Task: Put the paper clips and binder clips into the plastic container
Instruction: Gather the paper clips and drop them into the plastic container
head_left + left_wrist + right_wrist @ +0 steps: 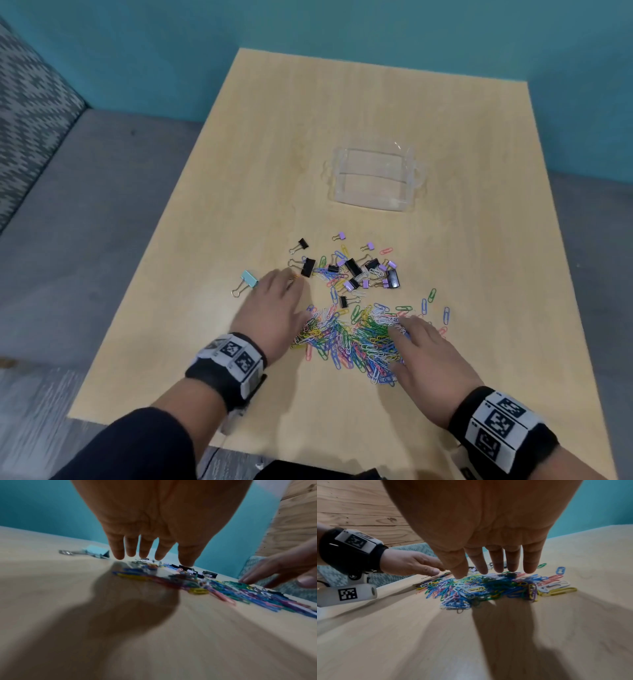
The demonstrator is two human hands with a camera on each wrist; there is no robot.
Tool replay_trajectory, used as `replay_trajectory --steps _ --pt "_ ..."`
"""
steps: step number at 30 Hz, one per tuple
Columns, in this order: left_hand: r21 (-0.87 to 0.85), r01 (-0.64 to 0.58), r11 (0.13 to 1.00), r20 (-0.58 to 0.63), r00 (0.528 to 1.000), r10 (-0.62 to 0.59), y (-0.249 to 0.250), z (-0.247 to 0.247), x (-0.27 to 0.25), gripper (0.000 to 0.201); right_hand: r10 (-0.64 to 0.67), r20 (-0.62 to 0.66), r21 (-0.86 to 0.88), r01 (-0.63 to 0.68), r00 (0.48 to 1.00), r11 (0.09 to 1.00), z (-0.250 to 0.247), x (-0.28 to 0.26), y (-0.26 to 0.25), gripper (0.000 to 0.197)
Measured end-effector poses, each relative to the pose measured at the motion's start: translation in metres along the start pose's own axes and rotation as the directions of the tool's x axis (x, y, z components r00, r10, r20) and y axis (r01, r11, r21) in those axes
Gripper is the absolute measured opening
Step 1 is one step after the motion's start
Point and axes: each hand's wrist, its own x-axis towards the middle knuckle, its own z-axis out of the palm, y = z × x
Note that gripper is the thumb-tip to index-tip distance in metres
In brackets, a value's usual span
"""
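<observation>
A heap of coloured paper clips (356, 337) (481, 588) (197, 586) lies near the table's front. Behind it sit several black and purple binder clips (359, 270). One light blue binder clip (247, 281) (96, 551) lies apart at the left. The clear plastic container (375, 178) stands open farther back. My left hand (277, 308) (150, 555) hovers flat, fingers straight, over the heap's left edge, holding nothing. My right hand (424, 353) (494, 569) is spread palm down over the heap's right side, fingers straight and just above the clips.
The light wooden table (342, 120) has bare surface around the container and at the front. A grey floor and a patterned seat (30, 113) lie to the left, a teal wall behind.
</observation>
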Motion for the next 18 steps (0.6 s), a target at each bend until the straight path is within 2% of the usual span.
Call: replay_trajectory --steps 2,4,9,12,16,18 --pt "0.038 0.015 0.999 0.092 0.996 -0.018 0.009 0.011 0.001 0.071 -0.013 -0.005 -0.011 0.013 1.000 1.000 0.000 0.001 -0.005 0.052" --pt "0.053 0.022 0.998 0.122 0.992 -0.028 0.014 0.015 -0.002 0.072 -0.025 -0.013 -0.013 0.025 1.000 1.000 -0.001 0.002 -0.006 0.052" --pt "0.003 -0.122 0.993 0.089 0.989 0.121 0.024 0.016 -0.023 0.062 0.022 -0.007 -0.009 -0.023 1.000 1.000 0.002 -0.001 -0.002 0.054" --pt "-0.012 -0.148 0.989 0.059 0.987 0.148 0.031 0.012 -0.013 0.061 0.043 -0.001 -0.012 -0.043 0.999 0.999 0.005 -0.001 -0.003 0.055" --pt "0.011 -0.086 0.996 0.033 0.996 0.086 0.024 -0.001 0.023 0.057 0.008 -0.009 -0.008 -0.008 1.000 1.000 0.003 0.004 -0.007 0.055" --pt "0.064 -0.033 0.997 0.050 0.998 0.030 0.014 -0.010 0.040 0.063 0.005 -0.016 0.001 -0.005 1.000 1.000 0.001 0.005 -0.007 0.054"
